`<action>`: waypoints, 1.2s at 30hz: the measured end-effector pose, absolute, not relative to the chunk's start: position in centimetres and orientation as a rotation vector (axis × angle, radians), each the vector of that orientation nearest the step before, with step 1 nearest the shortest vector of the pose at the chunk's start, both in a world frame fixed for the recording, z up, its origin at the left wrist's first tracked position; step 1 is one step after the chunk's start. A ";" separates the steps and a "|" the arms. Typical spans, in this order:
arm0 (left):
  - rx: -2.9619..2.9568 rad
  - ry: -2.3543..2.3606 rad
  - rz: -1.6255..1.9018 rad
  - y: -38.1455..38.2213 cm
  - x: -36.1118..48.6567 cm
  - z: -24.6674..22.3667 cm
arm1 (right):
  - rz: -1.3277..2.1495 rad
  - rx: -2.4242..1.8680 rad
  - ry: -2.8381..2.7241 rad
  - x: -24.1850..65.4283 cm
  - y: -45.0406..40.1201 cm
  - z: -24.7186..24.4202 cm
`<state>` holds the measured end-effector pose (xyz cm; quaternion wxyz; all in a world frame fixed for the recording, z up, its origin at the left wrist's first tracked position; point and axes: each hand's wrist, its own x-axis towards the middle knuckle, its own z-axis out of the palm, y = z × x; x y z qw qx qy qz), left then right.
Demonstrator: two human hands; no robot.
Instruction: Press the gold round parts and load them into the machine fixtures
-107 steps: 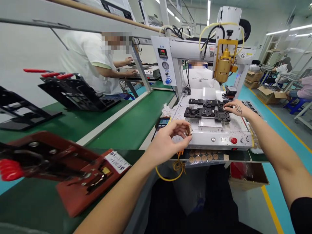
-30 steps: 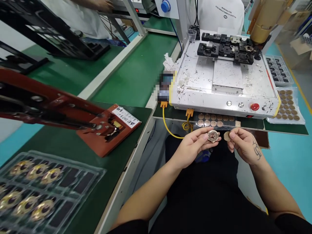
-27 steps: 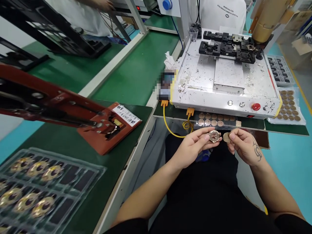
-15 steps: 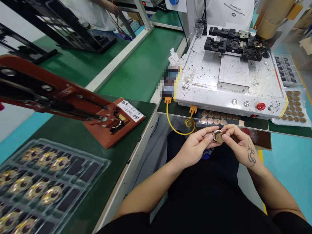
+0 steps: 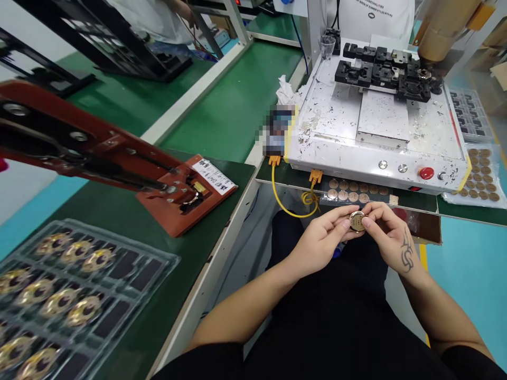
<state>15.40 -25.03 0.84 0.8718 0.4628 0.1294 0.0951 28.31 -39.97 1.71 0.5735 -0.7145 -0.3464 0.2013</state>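
Note:
Between my two hands is a round gold-rimmed case [image 5: 357, 222], much like a watch case, with a flat gold disc in its face. My left hand [image 5: 322, 237] pinches its left edge between thumb and fingers. At the opposite edge, my right hand [image 5: 382, 227] presses thumb and fingertips against it. Small marks on the disc are too fine to read. The case is held above my lap, in front of the bench edge, and fingers hide part of its rim and its underside.
A white machine [image 5: 340, 132] bears black fixtures [image 5: 388, 68]. Printed discs [image 5: 352, 191] lie below its front edge, and bronze discs [image 5: 481, 179] to its right. At left stand a red-brown press [image 5: 174, 211] and a clear tray [image 5: 158, 264] of gold rings. A person [image 5: 146, 24] is behind.
The case has turned slightly, so its disc faces me more squarely. Both hands keep their grip in nearly the same place. The view has shifted a little.

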 end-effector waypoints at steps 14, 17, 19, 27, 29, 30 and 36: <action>1.124 0.269 0.300 -26.4 15.4 0.5 | 0.223 -1.716 -0.926 27.5 -39.8 1.5; 1.217 0.293 0.347 -26.5 15.3 0.1 | 0.129 -1.763 -0.991 27.5 -39.7 1.2; 1.282 0.293 0.358 -26.3 15.3 -0.2 | 0.101 -1.793 -1.007 27.8 -39.7 0.8; 1.537 0.215 0.290 -23.9 15.1 0.9 | 0.283 -1.751 -1.182 29.3 -39.4 1.6; 1.407 0.268 0.329 -23.8 15.2 1.2 | 0.407 -1.705 -0.991 29.4 -39.1 1.8; 1.338 0.299 0.344 -23.9 15.2 1.2 | 0.486 -1.662 -0.886 29.3 -38.9 1.7; 1.272 0.398 0.350 -24.2 15.0 1.6 | 0.739 -1.456 -0.651 28.5 -37.8 1.0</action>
